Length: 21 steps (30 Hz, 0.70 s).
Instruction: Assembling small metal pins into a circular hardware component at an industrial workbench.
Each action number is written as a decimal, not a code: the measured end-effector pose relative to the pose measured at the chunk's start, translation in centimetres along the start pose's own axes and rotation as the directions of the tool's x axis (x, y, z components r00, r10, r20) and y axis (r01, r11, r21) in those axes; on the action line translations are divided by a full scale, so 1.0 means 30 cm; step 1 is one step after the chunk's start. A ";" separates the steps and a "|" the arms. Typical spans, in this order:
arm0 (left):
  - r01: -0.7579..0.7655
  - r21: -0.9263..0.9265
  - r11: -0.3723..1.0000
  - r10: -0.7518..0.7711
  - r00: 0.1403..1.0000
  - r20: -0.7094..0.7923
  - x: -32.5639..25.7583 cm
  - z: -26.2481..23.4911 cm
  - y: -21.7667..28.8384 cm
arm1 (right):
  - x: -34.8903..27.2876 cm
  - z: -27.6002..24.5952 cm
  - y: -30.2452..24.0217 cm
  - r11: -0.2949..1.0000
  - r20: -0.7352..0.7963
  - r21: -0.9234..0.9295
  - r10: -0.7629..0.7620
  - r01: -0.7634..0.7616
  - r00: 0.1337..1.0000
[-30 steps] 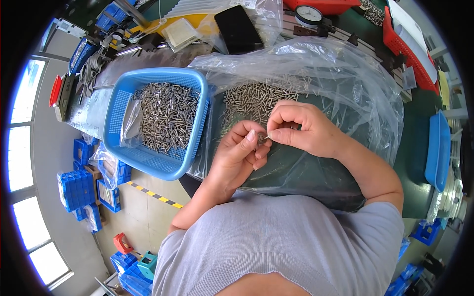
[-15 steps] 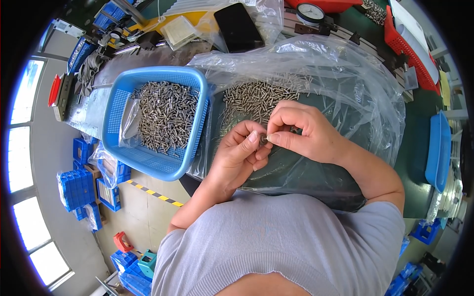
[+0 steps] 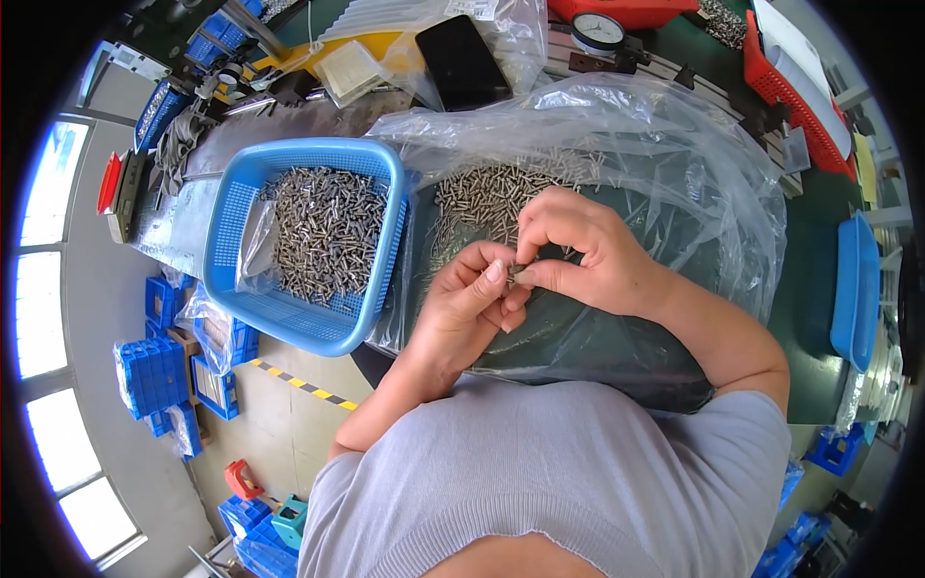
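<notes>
My left hand (image 3: 466,301) and my right hand (image 3: 590,252) meet over the plastic bag, thumbs and fingertips closed around a small metal piece (image 3: 515,271). The piece looks grey and pin-like; the fingers cover most of it, so its exact kind cannot be made out. Just beyond my hands a pile of small metal pins (image 3: 482,199) lies on the clear plastic. To the left stands a blue plastic basket (image 3: 279,323) holding many more metal pins (image 3: 328,231) and a folded clear plastic bag (image 3: 256,246).
A clear plastic sheet (image 3: 694,164) covers much of the green table. At the back lie a black phone (image 3: 462,63), a small clear case (image 3: 349,71) and a dial gauge (image 3: 597,33). A red basket (image 3: 795,101) and a blue tray (image 3: 855,294) stand at right.
My right fingertips have shifted slightly where they meet the left ones around the small metal piece. The view has moved a little; basket and pins otherwise look the same.
</notes>
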<state>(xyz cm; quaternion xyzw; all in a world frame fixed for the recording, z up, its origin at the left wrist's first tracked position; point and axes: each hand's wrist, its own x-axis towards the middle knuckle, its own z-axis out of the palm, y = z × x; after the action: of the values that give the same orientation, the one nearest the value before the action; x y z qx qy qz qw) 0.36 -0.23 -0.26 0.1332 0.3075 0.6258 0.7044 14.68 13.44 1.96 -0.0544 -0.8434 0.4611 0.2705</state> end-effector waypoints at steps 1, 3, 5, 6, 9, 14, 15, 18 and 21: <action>0.000 0.001 1.000 0.000 1.000 0.000 0.001 -0.001 -0.001 | 0.002 -0.006 -0.004 1.000 -0.001 0.000 -0.001 0.001 1.000; -0.078 -0.034 0.996 0.077 0.996 -0.042 0.003 -0.002 -0.005 | 0.006 -0.022 -0.017 0.992 0.033 0.083 0.092 -0.094 0.995; -0.081 -0.050 0.995 0.081 0.997 -0.019 0.005 -0.005 -0.001 | 0.011 -0.043 0.004 0.990 -0.035 -0.068 0.125 -0.127 0.992; -0.089 -0.043 0.995 0.089 0.996 -0.001 0.006 -0.008 -0.003 | 0.015 -0.052 -0.006 0.966 -0.079 -0.128 0.215 -0.224 0.973; -0.094 -0.044 0.995 0.095 0.995 0.020 0.005 -0.011 -0.005 | -0.006 -0.055 0.042 0.944 -0.032 -0.313 0.099 -0.104 0.995; -0.085 -0.069 0.994 0.085 0.996 -0.005 -0.007 -0.009 -0.012 | -0.013 -0.017 0.044 0.930 0.000 -0.365 0.048 -0.045 0.999; -0.085 -0.073 0.994 0.085 0.996 -0.003 -0.007 -0.012 -0.013 | -0.012 -0.010 0.043 0.921 0.018 -0.389 0.031 -0.021 0.999; -0.075 -0.109 0.991 0.074 0.997 -0.015 -0.001 -0.018 -0.012 | -0.007 0.011 0.059 0.868 0.027 -0.495 -0.015 0.026 1.000; -0.082 -0.109 0.991 0.083 0.996 0.008 0.000 -0.013 -0.012 | -0.009 0.010 0.056 0.865 0.042 -0.498 -0.043 0.058 0.998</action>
<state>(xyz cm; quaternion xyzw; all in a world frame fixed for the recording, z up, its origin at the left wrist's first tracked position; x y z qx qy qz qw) 0.42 -0.38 -0.77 0.1112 0.2630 0.6693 0.6859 14.50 14.08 0.36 -0.0935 -0.9388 0.2213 0.2467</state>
